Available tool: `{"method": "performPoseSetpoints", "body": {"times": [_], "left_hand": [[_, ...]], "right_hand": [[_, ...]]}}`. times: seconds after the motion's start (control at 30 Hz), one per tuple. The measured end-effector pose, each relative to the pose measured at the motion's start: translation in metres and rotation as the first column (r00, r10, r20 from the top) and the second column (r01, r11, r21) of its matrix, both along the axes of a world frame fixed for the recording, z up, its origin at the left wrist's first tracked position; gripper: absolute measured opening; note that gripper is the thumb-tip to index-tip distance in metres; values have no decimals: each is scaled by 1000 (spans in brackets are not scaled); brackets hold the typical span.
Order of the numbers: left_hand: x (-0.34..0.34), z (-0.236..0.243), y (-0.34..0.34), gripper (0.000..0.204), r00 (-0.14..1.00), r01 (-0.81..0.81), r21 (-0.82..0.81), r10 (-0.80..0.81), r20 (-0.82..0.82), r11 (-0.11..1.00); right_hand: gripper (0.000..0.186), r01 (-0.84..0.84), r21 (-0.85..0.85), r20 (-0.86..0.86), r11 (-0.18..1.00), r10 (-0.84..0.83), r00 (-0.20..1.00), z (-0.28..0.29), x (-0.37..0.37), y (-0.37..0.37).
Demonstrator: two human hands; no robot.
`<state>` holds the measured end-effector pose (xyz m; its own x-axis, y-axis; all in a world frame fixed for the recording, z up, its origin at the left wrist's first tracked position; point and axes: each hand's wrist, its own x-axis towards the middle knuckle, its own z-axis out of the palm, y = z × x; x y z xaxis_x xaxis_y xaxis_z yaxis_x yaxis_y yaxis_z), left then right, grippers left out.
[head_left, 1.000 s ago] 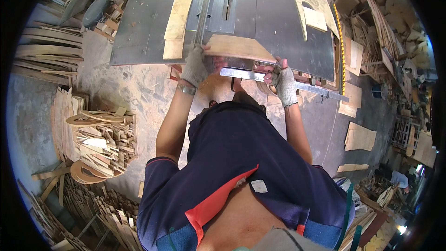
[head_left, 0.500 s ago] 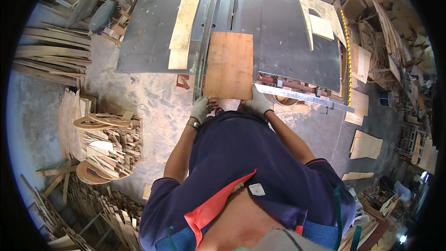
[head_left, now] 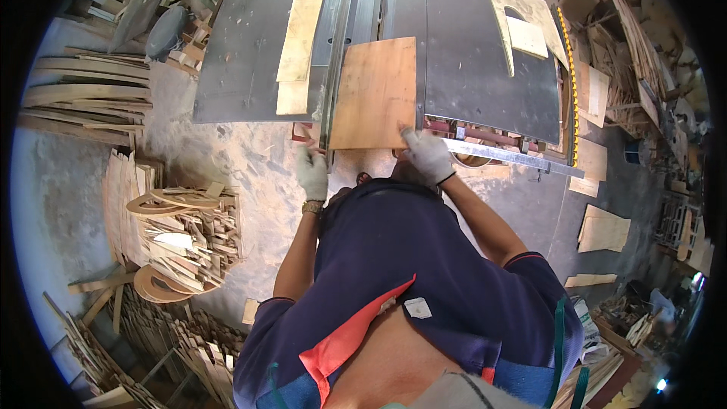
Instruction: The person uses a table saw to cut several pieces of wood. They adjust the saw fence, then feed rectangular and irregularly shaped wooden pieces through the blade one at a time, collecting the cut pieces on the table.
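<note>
A reddish-brown wooden board (head_left: 374, 95) lies slightly askew on the dark saw table, its near end jutting past the table's front edge. Along its left side runs a long metal fence (head_left: 338, 53). My right hand (head_left: 429, 157), in a pale glove with bare fingertips, holds the board's near right corner, thumb on top; the fingers below are mostly hidden. My left hand (head_left: 311, 172), gloved the same way, is beside the near end of the fence, off the board, with its fingers loosely stretched forward.
Pale plywood strips (head_left: 303, 23) lie left of the fence. A cut-out plywood piece (head_left: 522, 19) rests on the right of the saw table (head_left: 469, 53). A metal bar (head_left: 515, 157) crosses the table's front right. Wood offcuts (head_left: 185, 238) are heaped on the left floor.
The board has slid a little forward and turned slightly, its near left corner now against the fence. My left hand has come off that corner; my right hand has moved onto the near right corner.
</note>
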<state>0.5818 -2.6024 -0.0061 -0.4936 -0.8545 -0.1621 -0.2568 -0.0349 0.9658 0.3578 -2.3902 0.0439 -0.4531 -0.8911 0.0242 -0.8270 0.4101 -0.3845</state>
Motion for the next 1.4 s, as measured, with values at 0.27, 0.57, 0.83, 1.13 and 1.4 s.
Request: {"method": "performPoseSetpoints", "body": {"times": [0.27,0.57,0.83,1.13,1.4], "left_hand": [[-49,49,-12,65,980,174,-424,-115,161,889],[-91,2,23,41,973,205,161,-219,73,966],[-79,-76,17,48,943,186,321,-260,206,928],[6,-53,28,49,856,400,384,-489,168,832],[-23,20,20,65,730,509,-416,-122,672,753]], "right_hand": [[32,341,-331,390,880,-202,898,179,-55,-19],[44,628,-82,520,773,-504,689,91,-98,-8],[68,282,138,572,949,-309,760,-64,26,86],[98,139,187,491,972,-215,844,-49,28,78],[104,188,286,493,939,-313,812,-71,20,9]]}}
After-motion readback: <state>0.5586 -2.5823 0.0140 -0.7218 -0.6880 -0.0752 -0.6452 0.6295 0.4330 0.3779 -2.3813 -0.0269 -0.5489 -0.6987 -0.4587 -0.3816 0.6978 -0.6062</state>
